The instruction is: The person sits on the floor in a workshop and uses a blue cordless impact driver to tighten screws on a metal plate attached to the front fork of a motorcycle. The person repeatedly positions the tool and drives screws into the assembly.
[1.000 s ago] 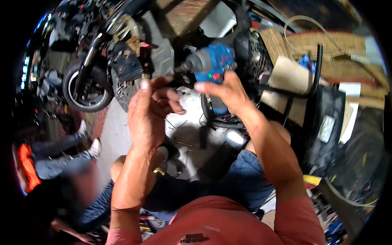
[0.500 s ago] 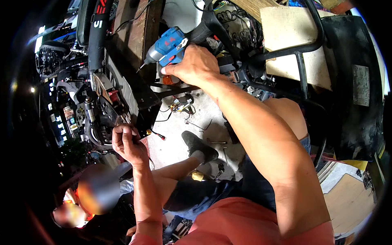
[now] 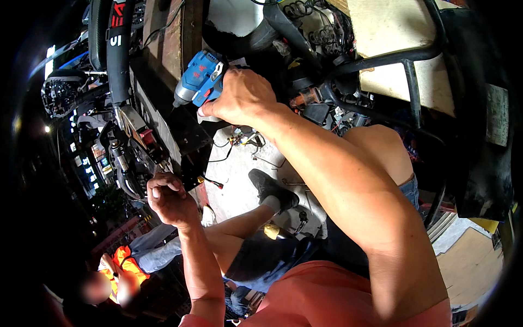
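Fingers of the person's right hand (image 3: 242, 95) wrap around the handle of a blue and grey cordless power driver (image 3: 197, 80), in the upper left-centre of the view. Its grey nose points down and left toward a dark, flat-sided metal frame (image 3: 155, 101); whether the tip touches the frame cannot be told. The left hand (image 3: 173, 203) is curled near the frame's lower end, and whether it grips anything is unclear. Just right of that hand, a thin black cable ends in a small red connector (image 3: 220, 186). On the pale grey floor (image 3: 234, 174) lie a bent metal rod (image 3: 268, 163) and a tangle of coloured wires (image 3: 246, 137), near a dark shoe (image 3: 272, 191). A black tubular metal rack (image 3: 385, 63) stands to the right.
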Demonstrator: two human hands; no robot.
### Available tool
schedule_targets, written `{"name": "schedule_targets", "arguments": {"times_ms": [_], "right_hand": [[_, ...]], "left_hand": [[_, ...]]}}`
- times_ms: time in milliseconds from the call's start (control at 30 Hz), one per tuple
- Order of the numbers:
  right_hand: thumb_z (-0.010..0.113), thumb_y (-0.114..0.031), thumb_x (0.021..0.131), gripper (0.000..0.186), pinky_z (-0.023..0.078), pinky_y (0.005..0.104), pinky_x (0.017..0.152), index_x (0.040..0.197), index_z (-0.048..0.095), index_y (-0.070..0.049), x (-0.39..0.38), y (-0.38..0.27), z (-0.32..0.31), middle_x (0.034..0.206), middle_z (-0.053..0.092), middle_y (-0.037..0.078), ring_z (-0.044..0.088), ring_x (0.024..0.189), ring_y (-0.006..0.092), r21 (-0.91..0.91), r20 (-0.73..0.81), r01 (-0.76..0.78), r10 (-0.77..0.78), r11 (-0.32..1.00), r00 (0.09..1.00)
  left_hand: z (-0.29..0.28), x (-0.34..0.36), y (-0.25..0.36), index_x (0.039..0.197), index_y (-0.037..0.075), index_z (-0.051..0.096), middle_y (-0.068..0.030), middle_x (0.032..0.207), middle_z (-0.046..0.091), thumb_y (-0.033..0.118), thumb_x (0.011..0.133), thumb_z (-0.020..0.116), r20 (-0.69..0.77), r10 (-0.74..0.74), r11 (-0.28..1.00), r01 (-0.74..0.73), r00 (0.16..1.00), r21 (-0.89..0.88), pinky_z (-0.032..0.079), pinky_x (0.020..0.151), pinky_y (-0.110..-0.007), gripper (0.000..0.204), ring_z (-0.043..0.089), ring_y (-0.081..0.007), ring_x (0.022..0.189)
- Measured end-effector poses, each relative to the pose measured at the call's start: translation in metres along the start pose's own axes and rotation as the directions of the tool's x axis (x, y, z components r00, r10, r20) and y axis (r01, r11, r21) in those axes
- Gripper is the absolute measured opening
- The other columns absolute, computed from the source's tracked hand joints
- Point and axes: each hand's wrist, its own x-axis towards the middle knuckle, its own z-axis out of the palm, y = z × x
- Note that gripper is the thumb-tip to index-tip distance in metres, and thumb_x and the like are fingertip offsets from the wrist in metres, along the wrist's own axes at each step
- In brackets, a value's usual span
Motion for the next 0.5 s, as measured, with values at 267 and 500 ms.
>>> {"name": "schedule_targets", "arguments": {"times_ms": [267, 500], "right_hand": [[0.088, -0.047, 0.074, 0.060, 0.059, 0.0442, 0.092, 0.105, 0.074, 0.002, 0.000, -0.006, 0.001, 0.102, 0.076, 0.023, 0.075, 0.097, 0.0377, -0.073, -0.026, 0.061, -0.063, 0.995, 0.998], [0.083, -0.032, 0.080, 0.051, 0.063, 0.0421, 0.081, 0.114, 0.067, 0.002, -0.007, -0.022, -0.015, 0.098, 0.077, 0.019, 0.077, 0.087, 0.0329, -0.275, -0.054, 0.243, -0.267, 0.930, 0.962]], "left_hand": [[-0.005, 0.000, -0.001, 0.098, 0.001, 0.063, -0.0093, 0.083, 0.057, 0.040, 0.103, 0.051, 0.015, -0.024, 0.994, 0.025, 1.000, -0.103, 0.037, 0.049, -0.023, 0.041, 0.047, -0.0134, 0.063], [-0.007, 0.000, 0.002, 0.097, 0.002, 0.064, -0.0085, 0.079, 0.056, 0.043, 0.102, 0.053, 0.045, -0.041, 0.996, 0.044, 0.998, -0.075, 0.035, 0.048, -0.022, 0.043, 0.043, -0.0121, 0.057]]}}
